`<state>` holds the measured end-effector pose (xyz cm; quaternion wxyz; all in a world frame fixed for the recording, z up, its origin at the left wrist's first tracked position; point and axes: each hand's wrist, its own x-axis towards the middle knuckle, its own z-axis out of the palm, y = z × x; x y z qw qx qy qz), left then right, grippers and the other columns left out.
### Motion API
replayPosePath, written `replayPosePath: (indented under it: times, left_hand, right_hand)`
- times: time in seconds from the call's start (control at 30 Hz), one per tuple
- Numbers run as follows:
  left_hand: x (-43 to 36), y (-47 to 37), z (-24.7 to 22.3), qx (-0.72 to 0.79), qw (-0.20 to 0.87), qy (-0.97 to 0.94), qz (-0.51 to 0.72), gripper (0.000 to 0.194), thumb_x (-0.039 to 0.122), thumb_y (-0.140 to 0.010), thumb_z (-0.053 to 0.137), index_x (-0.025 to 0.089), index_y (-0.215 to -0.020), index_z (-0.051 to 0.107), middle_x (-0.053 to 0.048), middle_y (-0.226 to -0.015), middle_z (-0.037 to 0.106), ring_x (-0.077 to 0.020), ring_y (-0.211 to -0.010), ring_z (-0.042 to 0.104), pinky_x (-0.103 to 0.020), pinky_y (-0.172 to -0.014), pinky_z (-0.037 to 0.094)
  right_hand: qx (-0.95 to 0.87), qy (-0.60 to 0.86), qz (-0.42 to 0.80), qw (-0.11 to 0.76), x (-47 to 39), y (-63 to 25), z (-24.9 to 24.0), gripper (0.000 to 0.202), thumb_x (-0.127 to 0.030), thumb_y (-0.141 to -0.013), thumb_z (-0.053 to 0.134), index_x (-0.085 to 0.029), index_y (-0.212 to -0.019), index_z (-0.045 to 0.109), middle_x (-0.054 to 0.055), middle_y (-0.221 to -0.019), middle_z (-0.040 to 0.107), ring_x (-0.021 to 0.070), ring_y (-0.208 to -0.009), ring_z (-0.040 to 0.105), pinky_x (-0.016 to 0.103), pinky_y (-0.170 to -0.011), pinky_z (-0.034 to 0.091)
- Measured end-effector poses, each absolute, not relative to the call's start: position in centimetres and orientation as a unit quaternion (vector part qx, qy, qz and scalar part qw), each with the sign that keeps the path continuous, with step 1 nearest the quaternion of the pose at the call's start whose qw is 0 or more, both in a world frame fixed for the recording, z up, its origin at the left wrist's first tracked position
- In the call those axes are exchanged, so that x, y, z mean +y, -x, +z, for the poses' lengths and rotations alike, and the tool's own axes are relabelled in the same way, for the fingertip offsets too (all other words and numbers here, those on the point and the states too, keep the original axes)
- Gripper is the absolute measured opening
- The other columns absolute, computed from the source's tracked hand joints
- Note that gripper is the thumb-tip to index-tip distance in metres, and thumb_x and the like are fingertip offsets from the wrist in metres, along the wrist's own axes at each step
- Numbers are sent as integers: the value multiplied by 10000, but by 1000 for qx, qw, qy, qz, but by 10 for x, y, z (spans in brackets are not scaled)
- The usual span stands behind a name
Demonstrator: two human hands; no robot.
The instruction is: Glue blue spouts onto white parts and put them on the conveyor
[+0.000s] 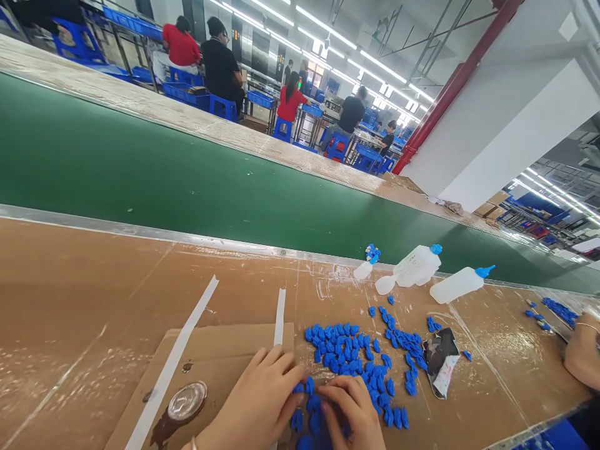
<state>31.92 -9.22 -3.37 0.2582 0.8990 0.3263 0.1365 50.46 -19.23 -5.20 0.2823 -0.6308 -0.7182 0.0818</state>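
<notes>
Small blue pieces, which look like plastic, lie in a loose heap on the brown tabletop. At the heap's near left side, my left hand is closed, a blue piece between its thumb and index finger. Facing it, my right hand has its thumb and index finger pinched together beside more blue pieces. What its fingertips hold, if anything, is too small and partly hidden to make out. A cardboard sheet lies under my left forearm, with strips of white tape across it.
A round metallic lid-like disc sits on the cardboard beside a dark stain. White bottles with blue caps lie along the green conveyor belt. A crumpled black-and-white packet is right of the heap. Another person's hand is at far right.
</notes>
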Motion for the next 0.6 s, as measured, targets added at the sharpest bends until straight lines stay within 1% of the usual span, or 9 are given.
replayPosePath:
  times: [0.07, 0.13, 0.23, 0.3, 0.37, 0.4, 0.5, 0.53, 0.6]
  left_hand:
    - [-96, -316, -35, 324, 263, -902, 106, 142, 138, -858, 589, 247, -908, 665, -23, -941, 688, -246, -926, 594, -374, -799, 443]
    - [-98, -317, -36, 326, 259, -904, 94, 148, 131, -873, 571, 242, -913, 660, -27, -954, 683, -241, -932, 604, -365, -800, 456]
    - [-100, -324, -35, 330, 248, -909, 64, 170, 112, -879, 556, 234, -929, 663, -38, -972, 683, -243, -936, 623, -367, -802, 478]
    - [-101, -328, -33, 336, 229, -912, 53, 177, 102, -877, 560, 231, -927, 669, -43, -980, 686, -244, -926, 635, -371, -801, 490]
    - [-102, -331, -33, 342, 195, -917, 62, 191, 91, -890, 542, 226, -906, 676, -44, -962, 691, -232, -894, 645, -362, -790, 498]
    - [-102, -331, -33, 342, 174, -921, 72, 209, 88, -904, 519, 223, -893, 678, -44, -948, 694, -227, -876, 649, -359, -782, 500]
    - [-101, -332, -40, 311, 141, -936, 91, 291, 106, -949, 434, 221, -858, 685, -42, -879, 710, -230, -829, 663, -369, -752, 508]
    - [-100, -332, -43, 298, 143, -939, 97, 309, 123, -958, 418, 225, -847, 688, -38, -853, 715, -234, -822, 667, -377, -751, 510]
    - [-97, -331, -50, 285, 159, -938, 113, 321, 176, -967, 418, 237, -820, 696, -33, -814, 719, -244, -828, 670, -394, -766, 513]
  right_hand:
    - [-729, 625, 84, 266, -191, -505, -51, 296, -70, -878, 531, -262, -1038, 689, 30, -931, 685, 151, -869, 650, 219, -789, 549]
    - [-726, 626, 81, 272, -191, -508, -50, 313, -77, -896, 512, -260, -1087, 679, 37, -951, 688, 146, -883, 664, 207, -800, 552]
    - [-698, 648, 63, 297, -200, -526, -48, 299, -138, -929, 525, -278, -1152, 667, 39, -999, 700, 142, -925, 686, 189, -828, 545]
    - [-657, 685, 35, 314, -212, -547, -46, 230, -211, -935, 563, -291, -1103, 700, 34, -986, 711, 146, -907, 696, 188, -814, 545]
    - [-589, 733, 9, 341, -226, -572, -45, 180, -326, -927, 589, -275, -1019, 736, 40, -939, 718, 156, -811, 693, 205, -738, 556]
    - [-544, 758, -5, 360, -233, -584, -45, 223, -409, -912, 596, -258, -972, 749, 47, -903, 718, 162, -747, 679, 220, -688, 558]
    - [-413, 815, -39, 405, -249, -615, -45, 498, -668, -804, 592, -203, -849, 764, 76, -781, 713, 183, -600, 623, 279, -575, 546]
    - [-386, 825, -47, 410, -252, -622, -45, 563, -722, -763, 590, -190, -817, 763, 85, -747, 712, 191, -579, 617, 296, -561, 544]
    - [-366, 835, -51, 408, -255, -630, -44, 611, -757, -730, 586, -175, -787, 762, 105, -734, 721, 207, -576, 629, 316, -557, 546]
